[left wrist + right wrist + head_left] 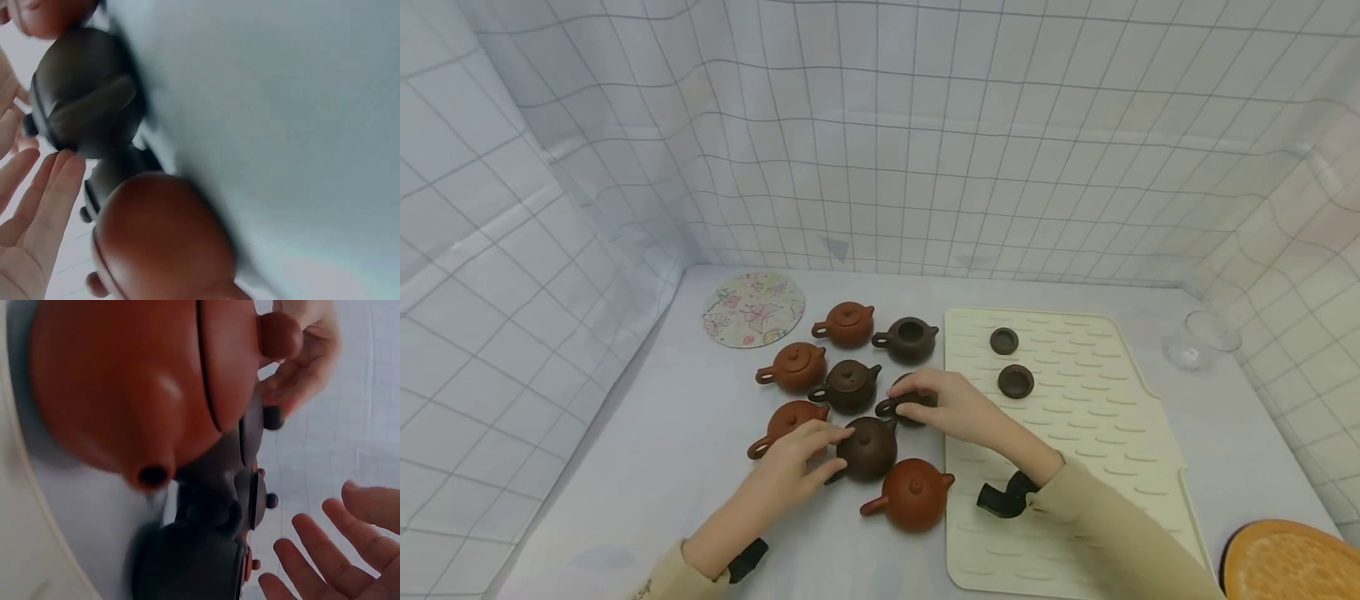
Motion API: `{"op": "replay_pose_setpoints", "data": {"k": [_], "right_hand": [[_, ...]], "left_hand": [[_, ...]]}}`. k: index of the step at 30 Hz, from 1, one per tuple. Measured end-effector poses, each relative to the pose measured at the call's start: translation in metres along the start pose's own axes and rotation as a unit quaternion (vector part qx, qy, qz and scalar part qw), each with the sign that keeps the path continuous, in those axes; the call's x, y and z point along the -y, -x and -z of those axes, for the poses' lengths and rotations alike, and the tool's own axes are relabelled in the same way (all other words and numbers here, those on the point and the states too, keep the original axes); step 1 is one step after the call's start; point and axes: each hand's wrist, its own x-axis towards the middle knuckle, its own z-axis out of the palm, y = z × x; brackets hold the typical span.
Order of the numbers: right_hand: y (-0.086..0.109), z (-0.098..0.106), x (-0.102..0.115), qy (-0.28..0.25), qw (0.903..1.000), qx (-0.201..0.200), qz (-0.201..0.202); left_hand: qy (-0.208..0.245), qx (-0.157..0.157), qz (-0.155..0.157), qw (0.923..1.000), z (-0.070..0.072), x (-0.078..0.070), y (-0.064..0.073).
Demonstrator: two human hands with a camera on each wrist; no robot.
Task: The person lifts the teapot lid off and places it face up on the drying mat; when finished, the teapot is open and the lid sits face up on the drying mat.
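your left grip (786,471) and right grip (951,406) are loosely spread, so hold the dark-brown, round clay teapot (868,457), on the surface (647,433) beside your left, by its belly, being probably hard and fragile.

A white sheet with thin grey grid lines (880,150) hangs behind and along both sides of a white counter (625,442). At the back left lies a round pale mat printed with pink and green flowers (754,310). To the right lies a cream ribbed mat (1097,367); just beyond its right edge is a clear glass vessel (1187,353). A round orange-brown disc with a dark edge (1292,562) is cut off at the lower right corner.
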Motion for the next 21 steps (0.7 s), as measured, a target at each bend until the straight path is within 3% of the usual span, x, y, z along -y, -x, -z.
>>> {"op": "replay_pose_setpoints", "data": {"k": [5, 11, 21], "right_hand": [[-0.009, -0.012, 0.006, 0.033, 0.9962, 0.063, 0.049], [-0.016, -0.021, 0.012, 0.080, 0.9874, 0.108, 0.085], [-0.022, -0.028, 0.013, 0.107, 0.9812, 0.110, 0.116]], "left_hand": [[0.006, -0.029, 0.004, 0.9995, -0.007, 0.000, 0.007], [-0.014, -0.059, 0.000, 0.9981, -0.012, 0.004, 0.010], [0.006, -0.063, -0.006, 0.9980, -0.016, 0.009, 0.012]]}}
